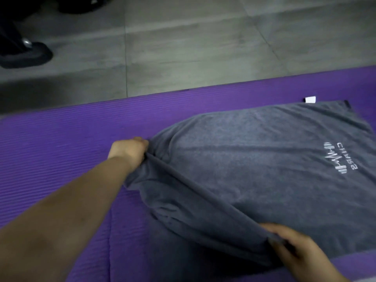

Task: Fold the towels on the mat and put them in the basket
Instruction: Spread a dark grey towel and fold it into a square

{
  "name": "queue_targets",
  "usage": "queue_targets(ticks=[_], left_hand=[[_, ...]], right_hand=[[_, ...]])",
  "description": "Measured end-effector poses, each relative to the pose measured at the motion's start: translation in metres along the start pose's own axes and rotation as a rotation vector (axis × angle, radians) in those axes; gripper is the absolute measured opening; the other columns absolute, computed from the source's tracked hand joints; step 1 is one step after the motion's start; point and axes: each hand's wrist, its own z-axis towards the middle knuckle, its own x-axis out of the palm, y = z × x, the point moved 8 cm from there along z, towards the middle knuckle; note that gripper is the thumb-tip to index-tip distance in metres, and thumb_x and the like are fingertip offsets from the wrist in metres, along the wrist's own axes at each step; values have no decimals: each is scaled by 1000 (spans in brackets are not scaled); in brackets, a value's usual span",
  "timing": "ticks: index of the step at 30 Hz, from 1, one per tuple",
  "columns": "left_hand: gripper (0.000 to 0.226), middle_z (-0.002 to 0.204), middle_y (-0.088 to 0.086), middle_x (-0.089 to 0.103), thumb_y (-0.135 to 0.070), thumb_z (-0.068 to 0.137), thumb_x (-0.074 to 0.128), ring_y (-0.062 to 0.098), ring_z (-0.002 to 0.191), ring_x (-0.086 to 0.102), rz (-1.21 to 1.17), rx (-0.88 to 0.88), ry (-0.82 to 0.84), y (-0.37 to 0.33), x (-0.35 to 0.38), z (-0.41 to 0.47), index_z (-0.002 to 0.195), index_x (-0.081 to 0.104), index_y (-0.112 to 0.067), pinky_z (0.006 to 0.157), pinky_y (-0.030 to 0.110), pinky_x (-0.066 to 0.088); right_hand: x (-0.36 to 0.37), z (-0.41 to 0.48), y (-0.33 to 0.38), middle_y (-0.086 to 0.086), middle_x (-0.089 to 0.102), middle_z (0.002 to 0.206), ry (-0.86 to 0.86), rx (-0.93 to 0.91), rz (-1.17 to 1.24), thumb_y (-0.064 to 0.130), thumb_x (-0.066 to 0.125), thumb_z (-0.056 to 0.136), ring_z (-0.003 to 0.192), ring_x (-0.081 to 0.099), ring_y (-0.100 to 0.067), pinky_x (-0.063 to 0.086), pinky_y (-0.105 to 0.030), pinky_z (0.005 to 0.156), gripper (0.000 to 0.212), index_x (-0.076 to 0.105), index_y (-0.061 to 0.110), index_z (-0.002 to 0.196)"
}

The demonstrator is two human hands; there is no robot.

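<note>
A grey towel (pixel 254 159) with a white embroidered logo lies spread over the purple mat (pixel 61 149), reaching to the right edge of the view. My left hand (pixel 130 149) grips its far left corner, bunching the cloth there. My right hand (pixel 295 245) pinches the near corner. The edge between both hands is lifted off the mat and stretched taut, with a layer of the towel lying under it. A white tag (pixel 310 99) sticks out at the towel's far right corner. No basket is in view.
Grey tiled floor (pixel 183 47) lies beyond the mat's far edge. A black shoe (pixel 26 55) of another person stands at the upper left. A seam in the mat (pixel 110 231) runs toward me near the bottom centre.
</note>
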Motion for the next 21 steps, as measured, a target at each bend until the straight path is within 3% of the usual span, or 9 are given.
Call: queue_targets(ticks=[3, 5, 9, 12, 14, 16, 18, 21], left_hand=[[20, 121, 17, 55, -12, 91, 43, 33, 110, 52, -417, -165, -80, -7, -23, -4, 108, 52, -9, 86, 36, 40], [19, 119, 22, 54, -8, 89, 46, 36, 109, 52, -519, -163, -195, -26, -54, 0, 106, 54, -5, 85, 37, 39], [18, 116, 27, 51, -5, 87, 47, 41, 108, 50, -585, 47, -451, -119, -142, 19, 102, 55, 1, 89, 40, 39], [32, 125, 28, 45, -1, 85, 53, 35, 108, 50, -769, 401, -552, -237, -212, 24, 116, 50, 6, 88, 22, 36], [59, 144, 20, 25, 1, 83, 58, 26, 106, 50, -899, 610, -466, -314, -235, 6, 136, 34, -3, 87, 10, 36], [69, 150, 15, 14, -3, 84, 57, 26, 122, 42, -910, 612, -342, -364, -212, -9, 143, 22, -8, 101, 18, 30], [61, 148, 12, 25, -13, 88, 55, 24, 133, 32, -839, 606, -218, -385, -152, -32, 141, 27, -10, 106, 21, 22], [61, 137, 4, 45, -50, 80, 41, 20, 126, 44, -663, 694, -41, -385, -56, -85, 130, 49, -16, 105, 26, 33]], right_hand=[[-9, -6, -45, 43, 59, 71, -32, 236, 116, -1, 60, 81, 70, 53, 28, 38, 6, 67, 77, 49, 75, 73], [-23, -9, -77, 39, 58, 62, -94, 345, 134, -8, 61, 79, 63, 54, 22, 39, 2, 62, 81, 50, 71, 66], [-81, -28, -129, 32, 57, 50, -317, 473, 198, -1, 65, 79, 54, 52, 18, 38, 0, 57, 37, 63, 31, 61], [-154, -56, -171, 10, 63, 63, -622, 543, 192, -9, 57, 83, 52, 50, 20, 38, 1, 57, 11, 64, -1, 83], [-204, -79, -205, -8, 61, 83, -797, 604, 124, -8, 53, 85, 55, 51, 19, 36, 2, 58, 16, 63, -9, 97], [-237, -100, -234, -17, 62, 93, -891, 705, 76, -8, 50, 86, 74, 54, 2, 35, 0, 57, 21, 62, -11, 104], [-254, -112, -258, -13, 61, 95, -910, 798, 64, -6, 49, 87, 86, 49, -14, 36, -7, 56, 24, 62, -9, 107], [-265, -116, -276, -16, 63, 102, -892, 875, 27, -1, 51, 88, 89, 50, -18, 35, -9, 56, 26, 61, -6, 111]])
